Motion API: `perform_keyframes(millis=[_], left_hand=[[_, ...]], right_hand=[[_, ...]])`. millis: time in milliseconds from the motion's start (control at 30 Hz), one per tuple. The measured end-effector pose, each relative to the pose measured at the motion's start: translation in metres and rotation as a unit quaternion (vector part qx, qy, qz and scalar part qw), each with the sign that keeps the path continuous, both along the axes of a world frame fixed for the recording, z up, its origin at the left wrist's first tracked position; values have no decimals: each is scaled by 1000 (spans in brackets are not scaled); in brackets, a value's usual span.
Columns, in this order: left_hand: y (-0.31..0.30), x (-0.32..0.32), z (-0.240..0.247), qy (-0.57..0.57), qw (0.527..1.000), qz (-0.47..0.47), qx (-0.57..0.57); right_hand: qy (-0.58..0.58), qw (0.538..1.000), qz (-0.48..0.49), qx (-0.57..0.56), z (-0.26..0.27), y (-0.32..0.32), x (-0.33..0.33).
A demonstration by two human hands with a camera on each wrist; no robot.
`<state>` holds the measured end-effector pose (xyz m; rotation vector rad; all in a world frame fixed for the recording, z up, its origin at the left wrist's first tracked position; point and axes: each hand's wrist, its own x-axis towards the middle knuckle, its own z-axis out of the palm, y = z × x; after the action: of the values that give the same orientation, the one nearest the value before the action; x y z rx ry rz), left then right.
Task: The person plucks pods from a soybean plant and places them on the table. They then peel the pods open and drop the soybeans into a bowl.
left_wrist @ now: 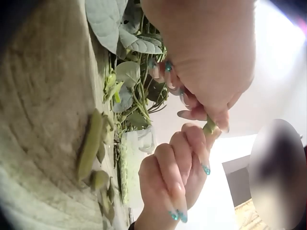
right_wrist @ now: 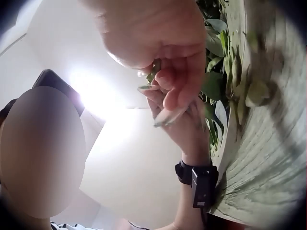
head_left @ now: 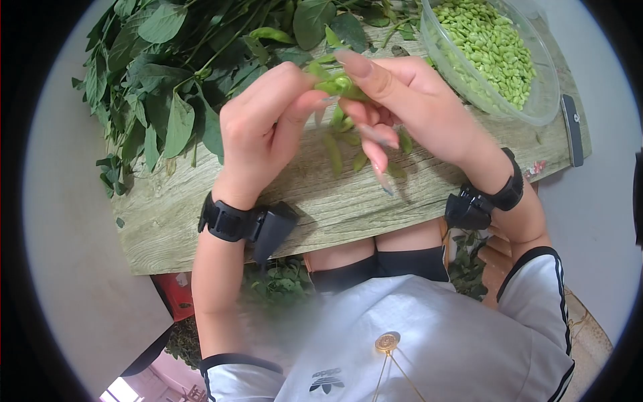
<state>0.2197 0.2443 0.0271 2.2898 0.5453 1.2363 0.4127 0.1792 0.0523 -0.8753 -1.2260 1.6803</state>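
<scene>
A green pod is between the two hands, above the table, and shows as a small green piece in the left wrist view. The left hand pinches its left end with thumb and curled fingers. From the other side the right hand grips the pod between thumb and index finger, its other fingers hanging lower. Several loose pods lie on the wooden table below the hands; one long pod shows clearly in the left wrist view.
Leafy stems are heaped at the back left. A clear plastic tub of shelled green beans stands at the back right, with a dark strip-like object beside it. The person's lap is below the table's front edge.
</scene>
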Motion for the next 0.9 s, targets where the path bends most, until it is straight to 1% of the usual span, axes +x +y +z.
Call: perform_keyframes(millis=[33,100,167,200,233,267,300,367,400,433,467,500,533,567,600,667,700,733,767,800,867,900], left_hand=[[2,-2,2,2,1000,-12,8],[4,-4,4,4,1000,-21,16],[5,-4,4,17,995,-20,93],[5,-4,5,17,995,-21,94],[5,-3,6,13,992,-18,123],[5,-2,6,9,988,-15,153],[5,-3,6,9,988,-16,153],[6,-6,4,54,990,4,129],[4,-5,5,54,990,3,128],[1,-5,6,68,994,20,83],[-2,-4,7,81,995,37,38],[-4,-5,8,81,995,37,38],[-5,-4,8,95,995,28,-24],[-6,-3,9,108,990,17,-86],[-9,1,10,107,991,13,-85],[-15,7,11,79,981,-3,-175],[-14,7,9,79,981,-3,-175],[-13,6,5,53,977,-31,-203],[-13,5,3,27,971,-59,-230],[-15,6,6,28,971,-57,-231],[-20,8,15,102,962,-29,-251],[-21,9,14,102,962,-30,-252]], right_hand=[[-29,999,-18,39,1,-2,-3],[-25,999,-24,41,1,-5,-7],[-20,998,-31,44,3,-5,-8],[1,1000,-13,5,6,-4,-7],[22,999,4,-33,7,-3,-5],[22,999,2,-32,7,-3,-3],[21,999,2,-38,6,-2,-2],[21,999,1,-45,5,-4,-1],[-94,994,-42,30,6,-6,-2],[-207,969,-84,105,6,-7,-2],[-207,969,-84,106,4,-5,-2],[-257,934,-119,218,-2,-2,-1],[-302,883,-153,325,-7,0,0],[-304,882,-157,325,-10,2,2],[-315,876,-158,329,-12,3,3],[-326,871,-159,331,-12,3,5],[-322,877,-146,326,-8,2,4],[-318,883,-132,320,-6,2,3],[-316,884,-131,320,-6,1,2],[-314,884,-143,314,-5,1,0],[-312,885,-156,309,-7,1,-2],[-266,902,-164,298,-9,2,-4]])
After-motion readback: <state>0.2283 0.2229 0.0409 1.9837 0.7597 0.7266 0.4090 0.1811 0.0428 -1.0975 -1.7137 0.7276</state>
